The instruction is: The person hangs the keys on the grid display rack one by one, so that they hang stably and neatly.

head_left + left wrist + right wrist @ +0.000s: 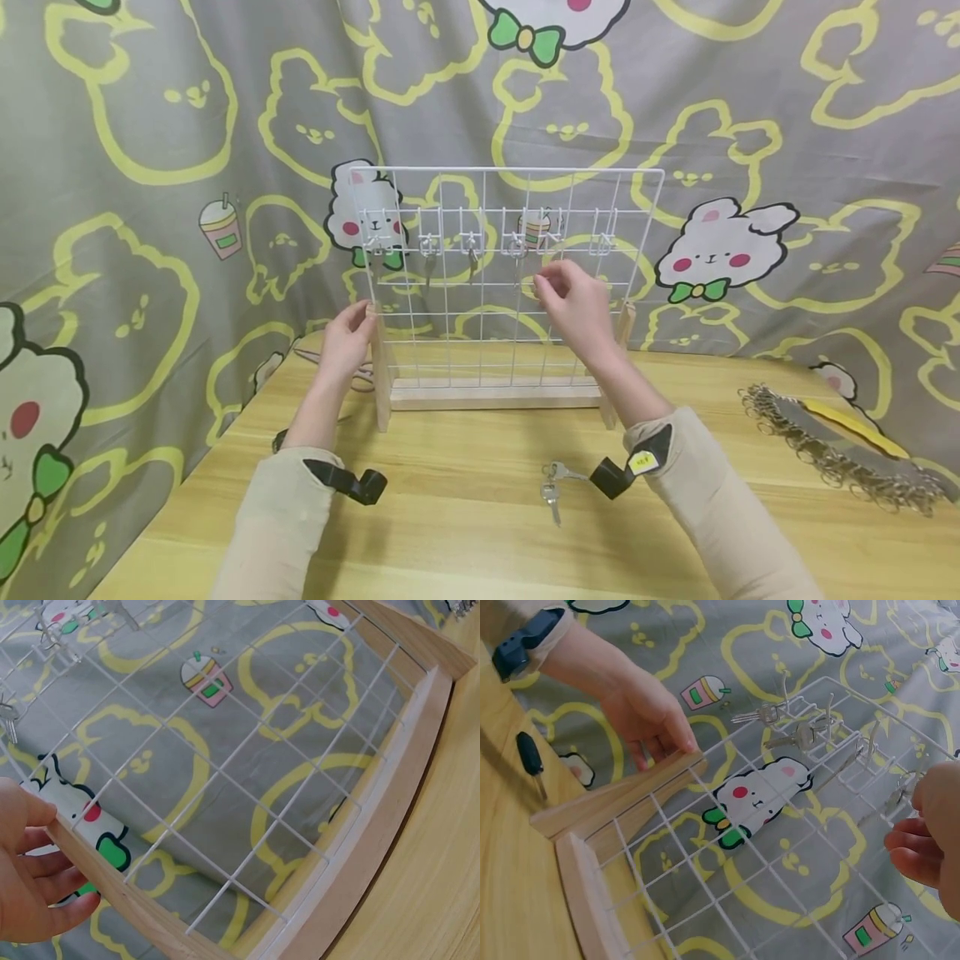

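A white wire grid rack (483, 312) stands in a wooden base, with white hooks along its upper part. Several keys (473, 258) hang from these hooks on rings. My left hand (348, 337) grips the top of the left wooden post (381, 375); the left wrist view shows the thumb (37, 810) over the wood. My right hand (577, 304) is raised before the grid, fingers loosely bent, just right of a hanging key (517, 265). Nothing shows between its fingertips. In the right wrist view it is close beside keys (900, 793); contact there is unclear.
Two keys on a ring (551, 492) lie on the table before the rack. At the right lies a dark strip with many metal rings (825, 442) and a yellow band (855, 427). A black-handled screwdriver (530, 756) lies left of the rack. A patterned curtain (450, 125) hangs behind.
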Demonstrator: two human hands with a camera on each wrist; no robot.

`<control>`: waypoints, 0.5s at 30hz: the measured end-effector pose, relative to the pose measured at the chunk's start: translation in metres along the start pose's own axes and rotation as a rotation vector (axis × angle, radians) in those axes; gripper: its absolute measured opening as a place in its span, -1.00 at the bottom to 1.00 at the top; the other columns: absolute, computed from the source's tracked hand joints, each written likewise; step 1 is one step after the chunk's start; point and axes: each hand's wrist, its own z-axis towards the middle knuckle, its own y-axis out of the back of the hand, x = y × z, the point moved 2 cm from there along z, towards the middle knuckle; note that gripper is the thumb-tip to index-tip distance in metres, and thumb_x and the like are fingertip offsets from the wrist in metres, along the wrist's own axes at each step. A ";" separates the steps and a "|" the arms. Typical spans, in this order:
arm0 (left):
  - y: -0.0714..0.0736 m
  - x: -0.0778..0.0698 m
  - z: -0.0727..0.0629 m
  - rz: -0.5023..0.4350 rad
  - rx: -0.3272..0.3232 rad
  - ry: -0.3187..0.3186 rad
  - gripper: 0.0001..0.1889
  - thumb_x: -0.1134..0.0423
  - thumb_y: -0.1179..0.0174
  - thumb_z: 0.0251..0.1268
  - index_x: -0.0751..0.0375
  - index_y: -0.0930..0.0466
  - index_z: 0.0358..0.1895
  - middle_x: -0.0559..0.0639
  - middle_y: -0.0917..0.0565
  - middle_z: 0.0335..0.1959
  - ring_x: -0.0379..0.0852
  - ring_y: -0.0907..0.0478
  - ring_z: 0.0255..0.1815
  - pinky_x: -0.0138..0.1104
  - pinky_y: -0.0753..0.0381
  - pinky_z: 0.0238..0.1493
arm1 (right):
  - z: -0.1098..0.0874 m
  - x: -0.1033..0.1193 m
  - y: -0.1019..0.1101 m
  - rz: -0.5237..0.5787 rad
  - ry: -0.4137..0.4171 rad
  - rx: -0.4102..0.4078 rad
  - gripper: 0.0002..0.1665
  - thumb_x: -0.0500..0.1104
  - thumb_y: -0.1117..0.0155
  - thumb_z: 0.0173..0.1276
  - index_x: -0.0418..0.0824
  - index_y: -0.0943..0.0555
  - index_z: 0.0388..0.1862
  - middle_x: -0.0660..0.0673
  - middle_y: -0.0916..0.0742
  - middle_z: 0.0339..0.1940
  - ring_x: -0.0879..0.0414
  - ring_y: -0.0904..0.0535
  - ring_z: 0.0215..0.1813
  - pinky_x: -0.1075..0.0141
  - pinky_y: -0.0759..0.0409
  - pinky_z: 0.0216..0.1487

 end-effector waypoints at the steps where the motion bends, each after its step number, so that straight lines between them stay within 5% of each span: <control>1: 0.000 0.000 0.000 -0.001 -0.001 -0.001 -0.48 0.21 0.13 0.47 0.26 -0.06 0.42 0.21 -0.18 0.39 0.08 -0.12 0.38 -0.16 -0.16 0.36 | -0.003 -0.002 0.001 -0.004 -0.011 0.008 -0.86 -0.29 -0.19 0.30 -0.38 -0.58 -0.24 -0.18 -0.70 -0.49 0.07 -0.61 -0.52 0.48 -0.51 -0.57; 15: -0.001 0.001 0.003 0.003 -0.005 -0.012 -0.48 0.21 0.13 0.47 0.27 -0.07 0.41 0.22 -0.19 0.38 0.08 -0.13 0.38 -0.17 -0.18 0.35 | -0.065 -0.051 0.005 -0.028 -0.109 0.233 -0.79 -0.28 -0.24 0.27 -0.35 -0.56 -0.14 -0.11 -0.69 -0.42 0.12 -0.59 -0.48 0.43 -0.53 -0.57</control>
